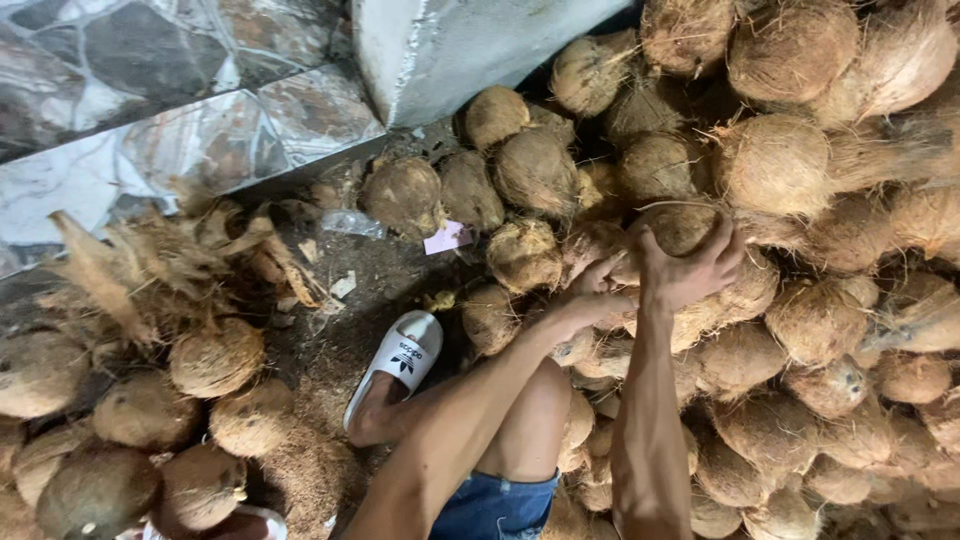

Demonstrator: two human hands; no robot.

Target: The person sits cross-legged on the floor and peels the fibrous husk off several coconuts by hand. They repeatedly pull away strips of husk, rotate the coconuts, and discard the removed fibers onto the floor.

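Both our hands grip one brown, fibrous, round husked coconut (680, 228) at two o'clock: right hand (692, 268) spread over it, left hand (597, 283) clamped beside, likely steadying it. Surrounding heaped coconuts (800, 330) wedge it.

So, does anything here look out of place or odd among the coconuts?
A pink scrap of paper and a clear plastic wrapper lie on the dirt beside the coconut pile. They look like litter among the husks.

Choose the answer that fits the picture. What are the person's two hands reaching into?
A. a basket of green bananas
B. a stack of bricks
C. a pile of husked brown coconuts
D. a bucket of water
C: the left hand and right hand grip a coconut in the big brown pile of coconuts.
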